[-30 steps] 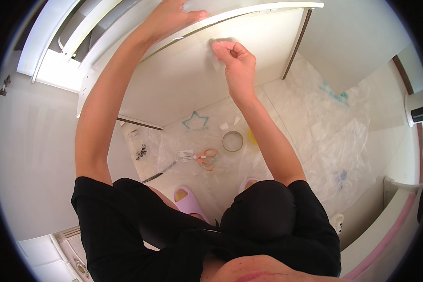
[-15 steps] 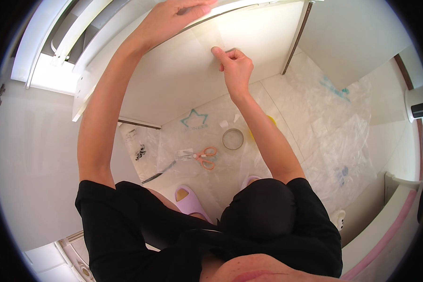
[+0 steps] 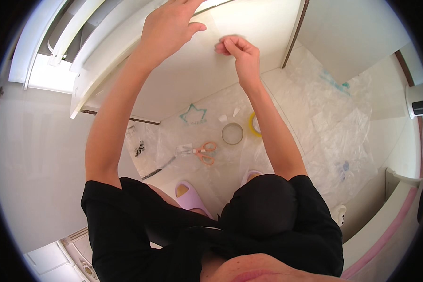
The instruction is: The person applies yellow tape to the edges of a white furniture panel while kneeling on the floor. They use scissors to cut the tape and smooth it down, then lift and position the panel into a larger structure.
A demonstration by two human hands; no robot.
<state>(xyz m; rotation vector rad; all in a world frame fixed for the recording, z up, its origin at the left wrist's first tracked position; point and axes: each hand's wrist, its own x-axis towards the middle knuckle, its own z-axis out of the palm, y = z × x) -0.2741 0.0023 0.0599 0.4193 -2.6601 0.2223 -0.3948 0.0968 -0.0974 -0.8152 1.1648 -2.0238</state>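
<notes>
A white panel point(image 3: 174, 82) stands in front of me, its pale face toward me. My left hand point(image 3: 167, 30) is at its upper edge, thumb stretched out and fingers apart; some fingertips run past the top of the picture. Close to the panel's face is my right hand point(image 3: 246, 56), its fingers curled and pressed together. Anything between them is too small to make out. A faint see-through strip, perhaps clear tape, shows on the panel between the two hands.
On the floor lie crumpled clear plastic sheeting point(image 3: 324, 141), orange-handled scissors point(image 3: 198, 151), a thin ring point(image 3: 223, 135) and a yellow tape roll point(image 3: 253, 123) partly behind my right forearm. White slatted boards point(image 3: 80, 28) rise at upper left. A grey-white panel point(image 3: 357, 37) stands at upper right.
My left hand has shifted right and slightly down, its thumb now spread away from the fingers. The right hand has moved slightly right and up, its thumb now drawn in against the fingers.
</notes>
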